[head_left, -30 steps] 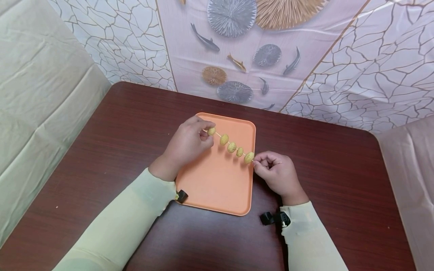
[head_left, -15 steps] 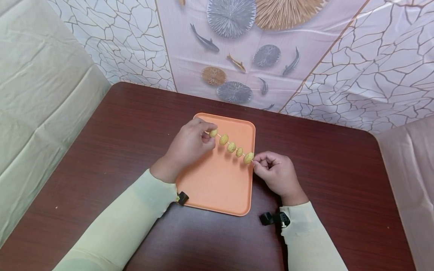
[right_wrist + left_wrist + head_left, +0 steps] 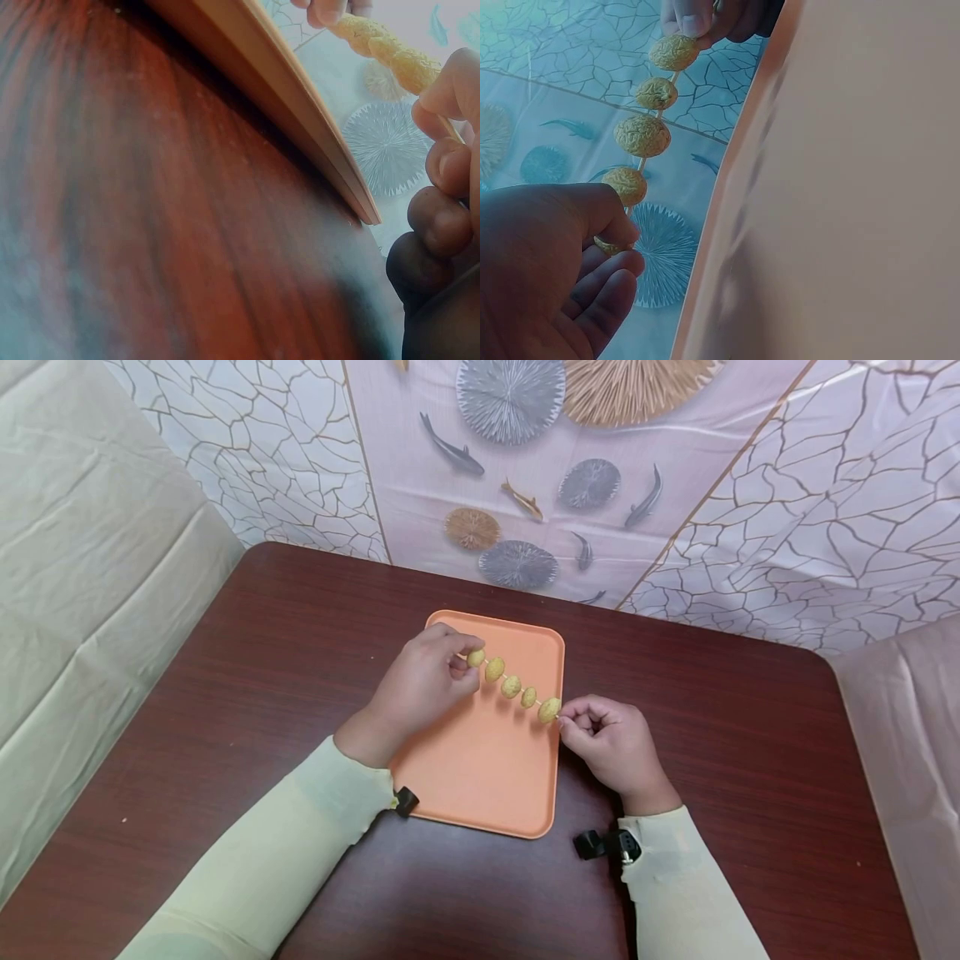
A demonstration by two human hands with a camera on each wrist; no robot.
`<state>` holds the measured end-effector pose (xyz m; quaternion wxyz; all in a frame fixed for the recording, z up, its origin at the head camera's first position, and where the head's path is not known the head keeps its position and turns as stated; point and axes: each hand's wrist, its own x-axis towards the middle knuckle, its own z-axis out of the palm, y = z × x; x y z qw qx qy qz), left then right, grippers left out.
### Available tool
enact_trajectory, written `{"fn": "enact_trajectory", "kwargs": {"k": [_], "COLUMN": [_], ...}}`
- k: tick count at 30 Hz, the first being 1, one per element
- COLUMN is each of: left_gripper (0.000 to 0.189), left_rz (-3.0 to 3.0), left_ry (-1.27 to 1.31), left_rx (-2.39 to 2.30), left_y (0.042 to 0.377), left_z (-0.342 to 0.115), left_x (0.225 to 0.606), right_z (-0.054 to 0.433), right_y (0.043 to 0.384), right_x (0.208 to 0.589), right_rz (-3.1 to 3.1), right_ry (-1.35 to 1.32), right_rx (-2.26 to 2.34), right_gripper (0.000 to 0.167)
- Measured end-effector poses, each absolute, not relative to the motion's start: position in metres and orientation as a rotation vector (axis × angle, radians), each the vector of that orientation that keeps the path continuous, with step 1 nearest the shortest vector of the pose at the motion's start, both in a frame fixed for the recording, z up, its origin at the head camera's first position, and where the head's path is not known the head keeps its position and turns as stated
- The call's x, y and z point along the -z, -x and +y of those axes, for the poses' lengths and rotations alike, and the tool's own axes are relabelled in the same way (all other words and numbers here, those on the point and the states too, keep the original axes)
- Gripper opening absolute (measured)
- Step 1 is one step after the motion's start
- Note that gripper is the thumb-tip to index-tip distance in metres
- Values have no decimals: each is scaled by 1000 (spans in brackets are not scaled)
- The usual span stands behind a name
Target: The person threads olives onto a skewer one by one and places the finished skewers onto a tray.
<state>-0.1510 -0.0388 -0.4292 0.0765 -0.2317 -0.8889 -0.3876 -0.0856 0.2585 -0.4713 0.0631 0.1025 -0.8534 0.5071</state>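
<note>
A thin pale skewer (image 3: 643, 162) runs through several wrinkled yellow oval pieces, perhaps dried fruit, held above the orange tray (image 3: 472, 768). With thumb and fingers, my left hand (image 3: 420, 689) pinches the end piece (image 3: 476, 657) on the far left side; in the left wrist view it is mostly hidden by the fingers. My right hand (image 3: 618, 739) grips the skewer's other end beside the tray's right edge, just outside the last yellow piece (image 3: 550, 710). In the right wrist view, a short bit of stick (image 3: 452, 130) shows between its thumb and fingers. Small gaps separate the pieces.
The tray lies on a dark reddish wooden table (image 3: 750, 760). Behind the table hangs a patterned cloth (image 3: 517, 485), with a plain pale cloth (image 3: 97, 568) at the left. Each wrist wears a small black camera, one (image 3: 406, 801) over the tray's near left corner.
My left hand has moved slightly right and down with the end piece, which slides along the skewer closer to its neighbour. The right hand stays almost still.
</note>
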Motion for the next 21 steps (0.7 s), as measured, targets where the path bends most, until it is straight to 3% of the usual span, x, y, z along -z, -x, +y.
{"fn": "enact_trajectory", "kwargs": {"k": [21], "left_gripper": [31], "left_rz": [-2646], "left_ry": [724], "left_rx": [1128], "left_y": [150], "left_z": [-37], "left_x": [432], "right_z": [259], "right_y": [86], "right_x": [471], "right_rz": [-2574], "right_ry": [-326], "right_rx": [-1540], "right_gripper": [3]}}
